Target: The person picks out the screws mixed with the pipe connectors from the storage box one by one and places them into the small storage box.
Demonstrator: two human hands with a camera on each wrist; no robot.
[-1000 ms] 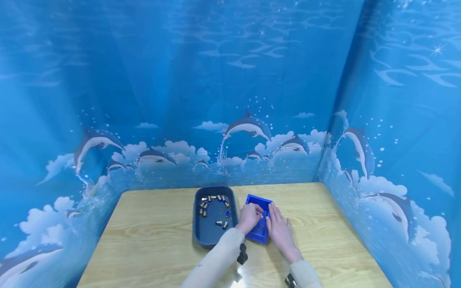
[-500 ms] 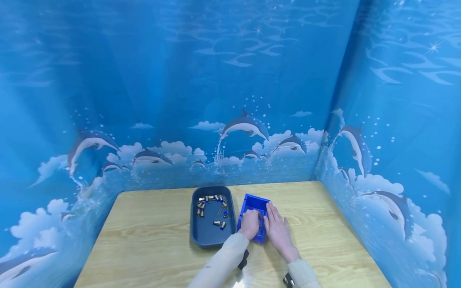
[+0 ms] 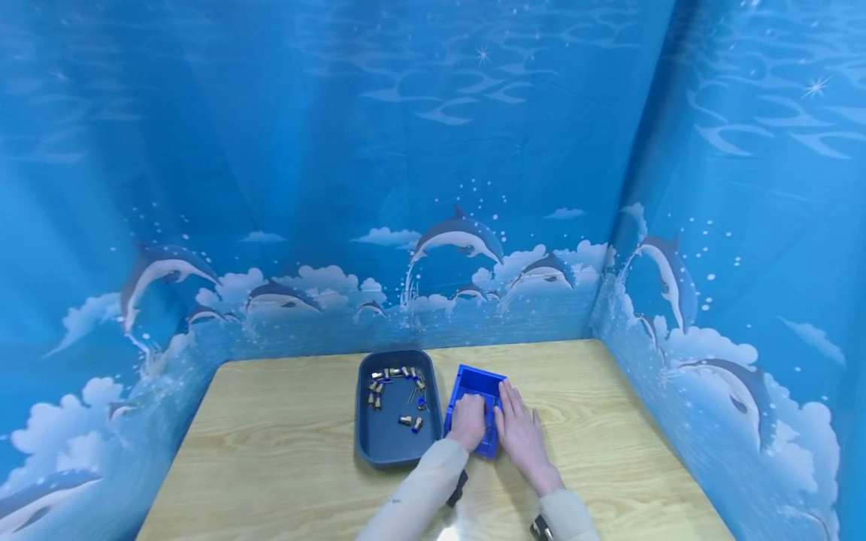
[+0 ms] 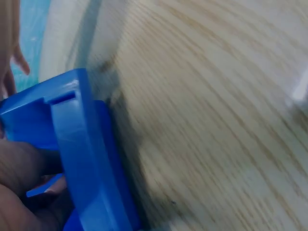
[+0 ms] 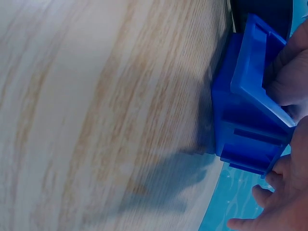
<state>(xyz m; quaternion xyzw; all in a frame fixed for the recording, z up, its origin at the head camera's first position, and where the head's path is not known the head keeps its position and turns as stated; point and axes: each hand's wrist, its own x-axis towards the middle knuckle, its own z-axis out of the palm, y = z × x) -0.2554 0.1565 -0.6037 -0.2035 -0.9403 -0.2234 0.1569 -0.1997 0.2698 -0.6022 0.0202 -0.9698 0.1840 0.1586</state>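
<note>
A small blue plastic bin (image 3: 482,382) stands on the table at the centre right. My left hand (image 3: 468,422) reaches down into it with curled fingers; its fingertips are hidden, and I cannot tell what they hold. The left wrist view shows the left fingers (image 4: 21,168) down behind the near wall of the bin. My right hand (image 3: 522,439) lies along the bin's right side with its fingers straight, touching the rim. In the right wrist view, the right fingers (image 5: 262,195) spread beside the bin's outer wall, the thumb side up at the edge.
Left of the bin stands a dark blue oval-cornered tray (image 3: 382,448), nearly touching it. Several brass-coloured metal fittings (image 3: 404,419) with blue ends lie inside, along with thin pins. The wood-grain table (image 3: 291,436) is bordered by a dolphin-print curtain (image 3: 325,188).
My left hand has gone deeper into the bin and its fingertips are now covered from the head view. The right hand stays at the bin's side.
</note>
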